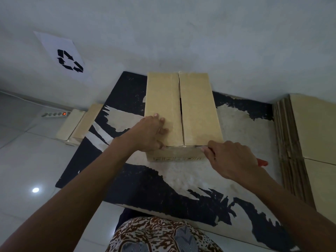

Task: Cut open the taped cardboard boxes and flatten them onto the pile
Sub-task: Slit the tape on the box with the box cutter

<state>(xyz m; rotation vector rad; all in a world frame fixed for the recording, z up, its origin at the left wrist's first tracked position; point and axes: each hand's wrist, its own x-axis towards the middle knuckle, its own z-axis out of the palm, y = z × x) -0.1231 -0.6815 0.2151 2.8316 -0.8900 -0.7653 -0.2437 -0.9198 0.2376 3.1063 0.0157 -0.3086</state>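
Observation:
A tan cardboard box [198, 110] stands on a worn black and white board [163, 180] on the floor, its top flaps parted along the middle seam. My left hand [151, 133] presses flat on the near left corner of the top flap. My right hand [231, 159] grips a red-handled cutter [262, 162], its tip at the taped near top edge of the box, at the right end. The blade itself is hidden by my fingers.
A pile of flattened cardboard [309, 148] lies at the right. Another folded box [80, 124] lies left of the board, near a power strip [56, 114]. A recycling sign [67, 57] hangs on the wall. White tiled floor at the left.

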